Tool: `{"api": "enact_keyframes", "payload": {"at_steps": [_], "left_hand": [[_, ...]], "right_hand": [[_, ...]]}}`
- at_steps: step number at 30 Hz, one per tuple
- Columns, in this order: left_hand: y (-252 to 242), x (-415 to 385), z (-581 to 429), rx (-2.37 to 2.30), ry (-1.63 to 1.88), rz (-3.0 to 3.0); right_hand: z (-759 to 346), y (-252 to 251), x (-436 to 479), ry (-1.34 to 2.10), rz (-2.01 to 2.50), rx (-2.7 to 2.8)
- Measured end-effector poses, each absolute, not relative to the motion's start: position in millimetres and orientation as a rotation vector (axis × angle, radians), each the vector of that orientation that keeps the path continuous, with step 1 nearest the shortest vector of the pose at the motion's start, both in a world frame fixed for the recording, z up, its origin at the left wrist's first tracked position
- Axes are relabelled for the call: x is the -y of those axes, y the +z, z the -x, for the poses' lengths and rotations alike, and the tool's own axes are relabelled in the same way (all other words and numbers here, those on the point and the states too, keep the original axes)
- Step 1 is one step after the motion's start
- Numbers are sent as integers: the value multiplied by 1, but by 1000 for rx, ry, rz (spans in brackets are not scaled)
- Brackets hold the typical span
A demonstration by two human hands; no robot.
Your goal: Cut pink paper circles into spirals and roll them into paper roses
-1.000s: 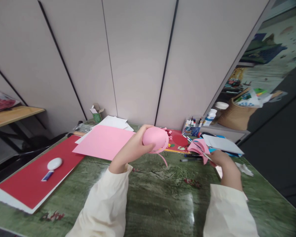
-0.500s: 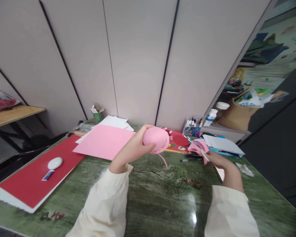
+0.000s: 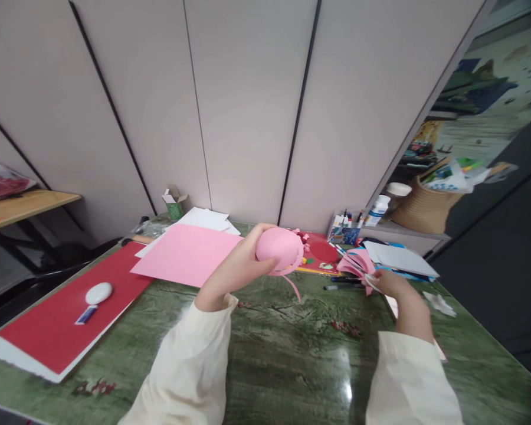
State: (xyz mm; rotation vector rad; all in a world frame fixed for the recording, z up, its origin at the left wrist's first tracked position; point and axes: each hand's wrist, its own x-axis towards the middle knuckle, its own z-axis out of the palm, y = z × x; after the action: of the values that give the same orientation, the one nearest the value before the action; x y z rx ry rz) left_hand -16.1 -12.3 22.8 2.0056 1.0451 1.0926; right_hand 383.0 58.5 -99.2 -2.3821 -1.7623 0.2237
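My left hand [image 3: 253,252] is closed on a round piece of pink paper [image 3: 279,247], thumb in front and fingers behind. A curved, partly cut strip hangs from its lower right edge. Over on the right, my right hand [image 3: 390,283] is closed around the pale handles of scissors [image 3: 368,277]. Their blades point left, over crumpled pink paper scraps [image 3: 353,260]. Several pens [image 3: 343,287] lie just below the scraps. Between the hands, farther back, sits a red sheet [image 3: 324,251] with small flower shapes beside it.
On the left, a pink sheet [image 3: 186,251] overlaps white paper, near a red sheet [image 3: 66,319] bearing a white oval object [image 3: 99,293] and a small blue-and-white item [image 3: 87,314]. At the back right stand a marker box [image 3: 344,229], a white bottle [image 3: 377,211] and a woven basket [image 3: 427,203].
My right hand has shifted slightly with the scissors, which now lie lower over the pink scraps. My left hand and the round pink paper have stayed in place.
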Motion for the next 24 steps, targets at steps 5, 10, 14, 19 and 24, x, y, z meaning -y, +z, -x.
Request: {"api": "enact_keyframes", "payload": {"at_steps": [5,10,14,19,24], "left_hand": [[22,12,17,-1035,1108,-1993],[21,10,17,-1023,1124,-1955],[16,6,16,-1011,1149,-1917],[6,-8,13,-1042,1281,-1791],[1,-16,12,-988,1366,-1669]], "right_hand": [[-376,-89,-53,168,2438,1730],[-360,-71,-50,98,2294,1817],[-334,-49,-42,73,2090,1939],[-281,-14,-12,56,1563,2033],[-242,4,12,408,1324,2078]]}}
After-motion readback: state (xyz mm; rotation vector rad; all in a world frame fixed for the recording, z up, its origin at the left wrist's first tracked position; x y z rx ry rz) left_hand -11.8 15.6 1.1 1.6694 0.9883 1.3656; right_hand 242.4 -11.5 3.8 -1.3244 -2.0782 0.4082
